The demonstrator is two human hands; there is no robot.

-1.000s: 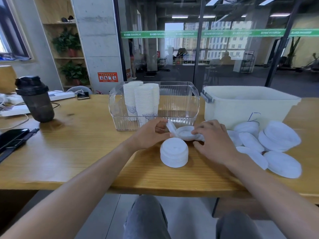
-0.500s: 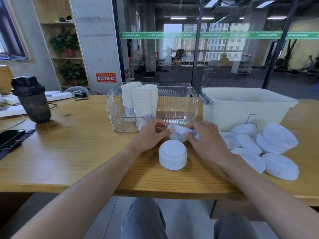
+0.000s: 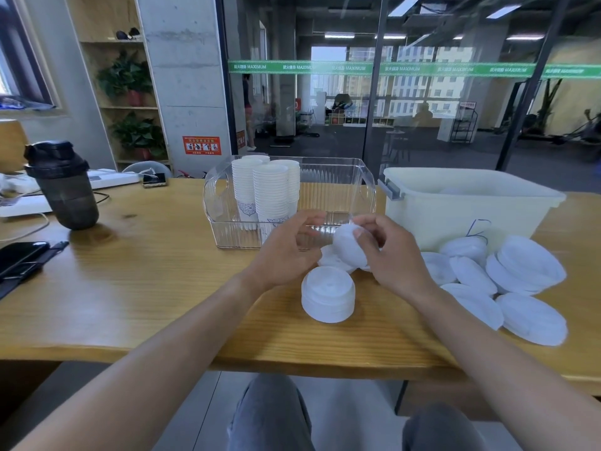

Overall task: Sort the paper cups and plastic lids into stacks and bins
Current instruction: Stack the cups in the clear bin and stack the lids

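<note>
My right hand [image 3: 390, 255] grips a white plastic lid [image 3: 346, 244], lifted and tilted above the table. My left hand [image 3: 289, 249] hovers just left of it with fingers apart, holding nothing. Another lid [image 3: 331, 260] lies flat under the raised one. A neat stack of lids [image 3: 327, 293] stands in front of both hands. Loose lids [image 3: 487, 278] are spread to the right. Stacks of paper cups [image 3: 270, 190] stand in the clear bin [image 3: 338, 193]. A cream bin [image 3: 461, 203] sits at the right.
A dark shaker bottle [image 3: 63, 185] stands at the left. A black phone [image 3: 19, 257] lies near the left table edge, and cables and a power strip [image 3: 110, 179] run along the back. The table's front edge [image 3: 292, 362] is close to my knees.
My right hand has raised a lid off the table and tilted it up. My left hand let go of it and opened.
</note>
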